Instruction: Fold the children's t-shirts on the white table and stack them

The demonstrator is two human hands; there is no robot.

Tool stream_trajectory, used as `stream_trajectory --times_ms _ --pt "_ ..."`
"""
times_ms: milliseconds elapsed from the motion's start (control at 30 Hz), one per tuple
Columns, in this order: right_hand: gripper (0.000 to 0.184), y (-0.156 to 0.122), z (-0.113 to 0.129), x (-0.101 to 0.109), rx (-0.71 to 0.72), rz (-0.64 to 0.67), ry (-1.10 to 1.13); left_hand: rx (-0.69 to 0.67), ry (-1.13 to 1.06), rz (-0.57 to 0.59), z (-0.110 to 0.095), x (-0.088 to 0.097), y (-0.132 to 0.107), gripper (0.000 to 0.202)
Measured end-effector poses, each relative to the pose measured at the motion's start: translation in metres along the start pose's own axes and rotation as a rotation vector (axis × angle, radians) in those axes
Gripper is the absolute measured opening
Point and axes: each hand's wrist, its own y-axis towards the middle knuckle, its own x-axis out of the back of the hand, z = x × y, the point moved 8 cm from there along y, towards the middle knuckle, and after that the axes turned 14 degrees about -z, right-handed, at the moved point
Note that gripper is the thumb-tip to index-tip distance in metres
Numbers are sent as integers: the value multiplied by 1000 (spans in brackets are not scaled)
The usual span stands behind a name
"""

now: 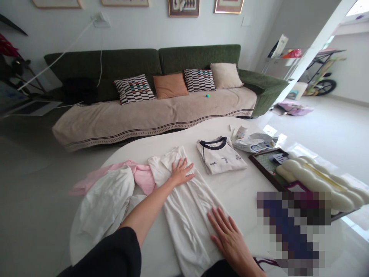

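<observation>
A long white garment [187, 207] lies flat on the white table [245, 188], folded into a narrow strip. My left hand [181, 172] rests flat on its far end, fingers spread. My right hand [227, 232] lies flat on its near part, fingers stretched out. Neither hand holds anything. To the right of the far end sits a folded white jersey [221, 155] with a dark collar and the number 7. To the left lie a pink garment [138, 174] and a crumpled white one [106, 202].
A dark tray [266, 169] with a cream wavy object [317, 181] stands at the table's right. Plastic packets [253, 142] lie behind the jersey. A green sofa [161, 88] with several cushions runs along the far wall. A blurred patch covers the near right.
</observation>
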Motion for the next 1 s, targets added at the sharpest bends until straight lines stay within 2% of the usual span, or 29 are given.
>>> stream_trajectory --times_ms 100,167,200,267,367,433,500,567,667,833,933,1000 --pt "57 -30 -9 13 -10 21 27 21 6 26 -3 8 3 65" --pt "47 -44 -16 25 3 45 116 23 12 18 -18 20 -9 65" --pt "39 -47 -23 31 -19 41 163 2 1 7 -30 26 -22 66" --pt "29 -43 -43 45 -146 -25 219 -90 -62 -8 -62 36 -66 70" --pt "31 -24 -72 52 -404 -137 231 -273 -192 143 -109 30 -163 91" --pt "34 -11 -73 39 -476 -82 265 -305 -142 242 -120 18 -219 102" --pt "36 -3 -68 25 -507 -7 270 -282 -25 256 -119 8 -252 96" --pt "32 -2 -64 17 -539 28 231 -267 79 201 -116 0 -263 88" --pt "12 -6 -61 15 -582 65 146 -272 176 59 -119 -3 -259 84" --pt "14 -10 -62 28 -653 37 135 -256 282 -146 -124 8 -261 73" --pt "11 -13 -59 34 -710 2 283 -291 208 -148 -120 14 -272 75" --pt "22 -15 -55 36 -727 -28 402 -308 116 -95 -115 14 -279 74"
